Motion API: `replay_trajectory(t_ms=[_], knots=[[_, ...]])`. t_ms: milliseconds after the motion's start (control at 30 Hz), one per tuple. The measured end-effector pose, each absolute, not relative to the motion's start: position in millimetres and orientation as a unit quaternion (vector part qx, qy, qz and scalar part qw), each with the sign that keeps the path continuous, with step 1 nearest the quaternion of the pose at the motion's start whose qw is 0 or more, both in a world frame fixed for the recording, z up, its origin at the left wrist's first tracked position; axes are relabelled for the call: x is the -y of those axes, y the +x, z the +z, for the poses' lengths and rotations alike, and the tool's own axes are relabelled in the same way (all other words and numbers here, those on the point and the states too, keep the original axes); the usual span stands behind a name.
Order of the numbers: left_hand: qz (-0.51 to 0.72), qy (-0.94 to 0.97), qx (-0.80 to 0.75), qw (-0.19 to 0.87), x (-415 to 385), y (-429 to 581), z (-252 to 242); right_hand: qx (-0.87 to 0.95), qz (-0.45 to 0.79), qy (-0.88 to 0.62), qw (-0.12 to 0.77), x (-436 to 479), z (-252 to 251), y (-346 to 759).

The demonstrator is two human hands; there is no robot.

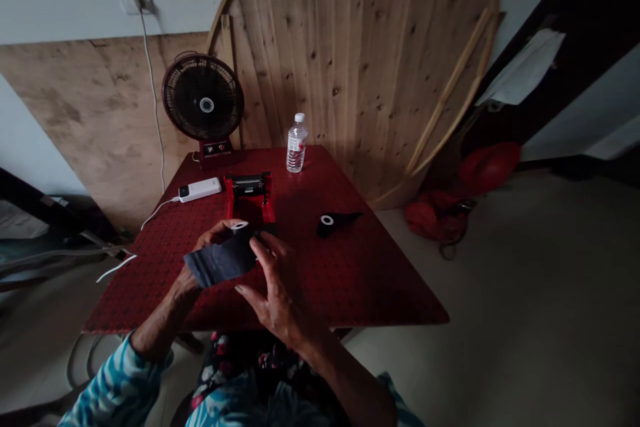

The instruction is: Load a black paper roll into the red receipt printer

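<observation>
My left hand (200,260) is closed round a dark roll of tape-like material (225,257) with a white core, held above the near part of the red table (350,280). A loose flap of the dark material hangs toward the left. My right hand (273,287) pinches the roll's right side, with its other fingers spread. Just beyond the hands sits a small red machine (249,195). A second dark roll (334,222) with a white core lies on the table to the right.
A table fan (203,103) stands at the table's back left, with a white power strip (200,189) and cable beside it. A water bottle (297,143) stands at the back. Round wooden boards lean on the wall. Red bags (440,213) lie on the floor to the right.
</observation>
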State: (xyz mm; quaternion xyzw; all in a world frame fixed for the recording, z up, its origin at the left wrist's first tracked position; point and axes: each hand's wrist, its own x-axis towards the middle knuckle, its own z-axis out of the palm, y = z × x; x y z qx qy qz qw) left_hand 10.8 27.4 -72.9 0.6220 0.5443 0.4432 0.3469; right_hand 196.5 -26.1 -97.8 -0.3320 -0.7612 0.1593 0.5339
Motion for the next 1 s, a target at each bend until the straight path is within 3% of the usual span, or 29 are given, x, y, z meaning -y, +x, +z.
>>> replay_trajectory(t_ms=[300,733,1000], knots=[[0.473,0.539,-0.410,0.563,9,25,-67,0.570,0.369,-0.404,0.613,9,-76,202],[0.481,0.481,-0.314,0.662,9,26,-85,0.456,0.489,-0.455,0.589,3,-82,202],[0.463,0.525,-0.337,0.630,16,17,-73,0.491,0.514,-0.436,0.552,7,-81,199]])
